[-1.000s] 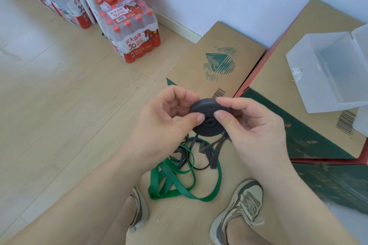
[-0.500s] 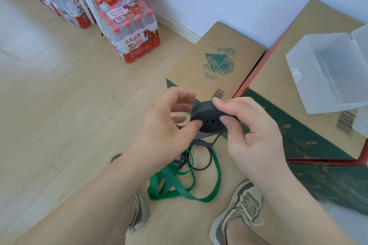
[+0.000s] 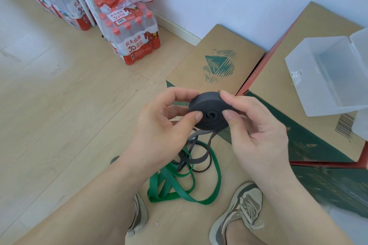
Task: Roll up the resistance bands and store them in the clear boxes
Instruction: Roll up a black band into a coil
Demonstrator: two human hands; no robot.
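A black resistance band roll [image 3: 209,105] is held in front of me above the floor. My left hand [image 3: 159,131] pinches its left side with thumb and fingers. My right hand [image 3: 256,135] pinches its right side, thumb on the coil's face. The band's loose tail [image 3: 196,155] hangs down to the floor. A green resistance band [image 3: 185,189] lies in tangled loops on the floor beneath my hands. A clear plastic box [image 3: 326,77] with its lid open stands on a cardboard carton at the right.
Two cardboard cartons [image 3: 217,61] [image 3: 282,77] stand against the white wall. Packs of bottled water [image 3: 135,42] are stacked at the upper left. My two shoes [image 3: 239,211] [image 3: 139,213] stand on the wooden floor at the bottom. A second clear box edge [image 3: 361,123] shows at far right.
The roll has been turned in my fingers and has grown a little as more of the band is wound on. The tail on the floor has shortened.
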